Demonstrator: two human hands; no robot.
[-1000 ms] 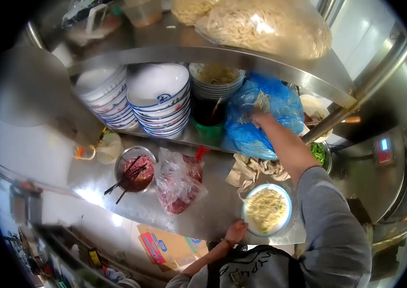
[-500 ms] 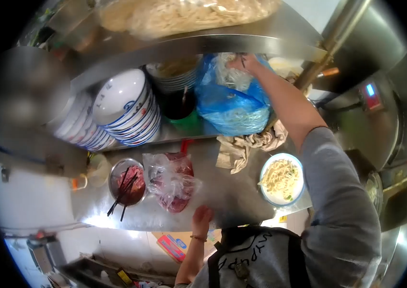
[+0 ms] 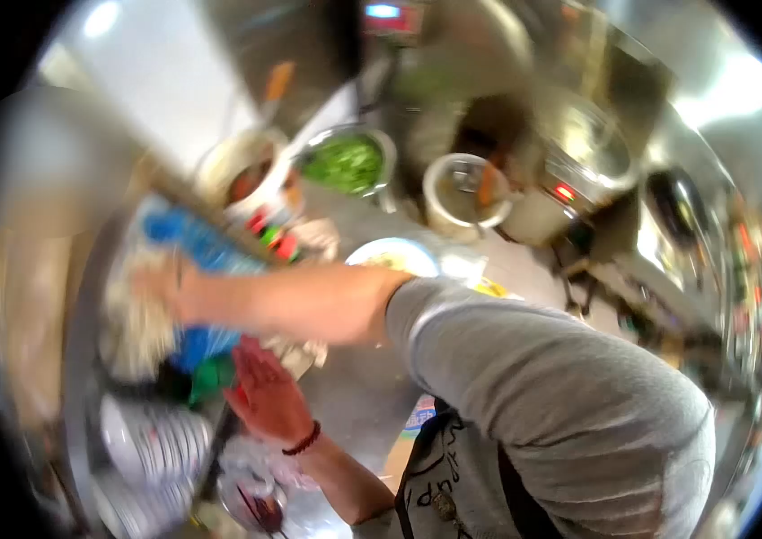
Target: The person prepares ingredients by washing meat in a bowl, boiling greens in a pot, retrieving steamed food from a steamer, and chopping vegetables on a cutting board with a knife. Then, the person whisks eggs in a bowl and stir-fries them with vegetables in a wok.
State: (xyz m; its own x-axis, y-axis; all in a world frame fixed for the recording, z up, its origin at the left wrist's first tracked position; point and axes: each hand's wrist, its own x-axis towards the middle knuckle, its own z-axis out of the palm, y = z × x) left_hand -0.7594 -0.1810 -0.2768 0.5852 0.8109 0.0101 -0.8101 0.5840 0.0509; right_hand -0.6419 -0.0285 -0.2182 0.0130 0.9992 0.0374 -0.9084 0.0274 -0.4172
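My right hand (image 3: 163, 289) is reached out at the left over the blue plastic bag (image 3: 197, 235), smeared by motion. A pale, stringy mass (image 3: 134, 328) lies right at its fingers; whether they grip it I cannot tell. My left hand (image 3: 268, 393), with a bead bracelet at the wrist, is raised beside the green container (image 3: 210, 377). Its fingers are stretched out and nothing shows in them. Behind my right forearm, the bowl of noodles (image 3: 392, 255) is partly covered.
Stacked white bowls (image 3: 152, 440) stand at lower left. The metal bowl with chopsticks (image 3: 251, 503) is near the bottom edge. Chopped greens (image 3: 345, 163) fill a bowl at the back, with a white tub (image 3: 466, 193) to its right. The shelf edge (image 3: 84, 296) runs along the left.
The view has swung sharply to the right, bringing the greens and tub into sight. My left hand has risen from the counter edge toward the blue bag. My right hand stays at the bag.
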